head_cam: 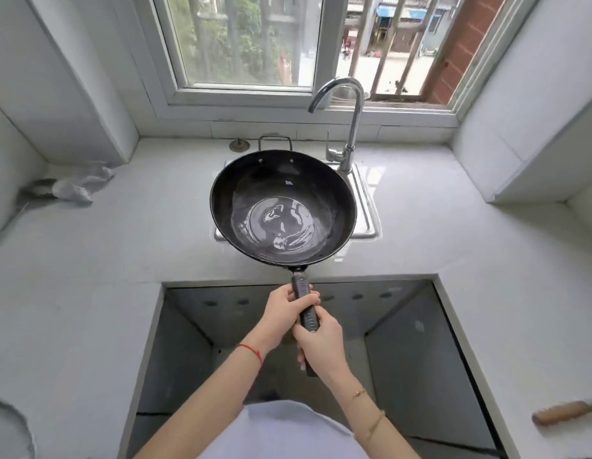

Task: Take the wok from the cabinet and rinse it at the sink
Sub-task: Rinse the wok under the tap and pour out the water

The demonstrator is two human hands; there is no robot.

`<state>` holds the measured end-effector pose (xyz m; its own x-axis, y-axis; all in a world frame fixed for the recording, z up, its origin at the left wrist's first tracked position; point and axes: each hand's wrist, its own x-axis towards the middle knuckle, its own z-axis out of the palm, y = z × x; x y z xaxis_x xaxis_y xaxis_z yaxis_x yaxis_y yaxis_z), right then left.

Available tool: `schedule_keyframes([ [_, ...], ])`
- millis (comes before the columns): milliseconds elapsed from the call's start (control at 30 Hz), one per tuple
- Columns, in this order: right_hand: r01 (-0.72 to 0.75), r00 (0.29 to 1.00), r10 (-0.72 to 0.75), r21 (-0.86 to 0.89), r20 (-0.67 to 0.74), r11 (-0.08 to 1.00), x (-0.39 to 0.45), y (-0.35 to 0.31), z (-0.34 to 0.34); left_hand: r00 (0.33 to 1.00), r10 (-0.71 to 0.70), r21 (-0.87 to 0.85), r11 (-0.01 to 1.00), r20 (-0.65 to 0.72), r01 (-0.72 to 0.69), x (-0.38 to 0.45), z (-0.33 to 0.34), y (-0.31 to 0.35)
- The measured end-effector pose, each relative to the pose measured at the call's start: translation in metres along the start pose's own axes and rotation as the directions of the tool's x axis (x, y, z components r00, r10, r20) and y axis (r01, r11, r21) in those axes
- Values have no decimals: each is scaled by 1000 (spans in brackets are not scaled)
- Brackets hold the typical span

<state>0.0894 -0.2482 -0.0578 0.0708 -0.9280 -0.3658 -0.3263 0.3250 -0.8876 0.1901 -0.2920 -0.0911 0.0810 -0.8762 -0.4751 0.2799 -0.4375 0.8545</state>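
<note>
A black wok (pixel 324 193) with a shallow pool of water in its bottom is held level above the small steel sink (pixel 366 207), covering most of it. Its long dark handle (pixel 301 286) points toward me. My left hand (pixel 284 313) grips the handle further up, and my right hand (pixel 321 342) grips its end just below. The chrome gooseneck faucet (pixel 349 104) stands at the sink's back right, its spout above the wok's far right rim. No water runs from it.
White countertop (pixel 122 243) surrounds the sink. A crumpled plastic bag (pixel 73 188) lies at the left. A wooden handle (pixel 566 412) rests at the right edge. A drain plug (pixel 239 145) sits behind the wok. An open grey recess (pixel 417 342) lies below my hands.
</note>
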Motion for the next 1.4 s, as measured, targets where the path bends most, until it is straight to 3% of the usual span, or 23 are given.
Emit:
schedule_keyframes([
  [300,-56,998,56,4,-13,998,117,-26,20,996,-69,30,997,49,67,112,-15,41],
  [500,-68,997,68,-2,24,998,158,-23,22,995,-104,43,994,5,104,151,-15,42],
  [1167,-170,980,169,6,109,985,198,-6,7,979,-203,23,979,-12,203,183,4,35],
  [1300,-156,973,164,-60,162,986,203,-5,4,977,-211,28,977,-32,212,183,6,36],
  [1400,-57,972,105,-222,212,973,209,-1,-4,973,-228,51,972,-27,230,182,6,37],
])
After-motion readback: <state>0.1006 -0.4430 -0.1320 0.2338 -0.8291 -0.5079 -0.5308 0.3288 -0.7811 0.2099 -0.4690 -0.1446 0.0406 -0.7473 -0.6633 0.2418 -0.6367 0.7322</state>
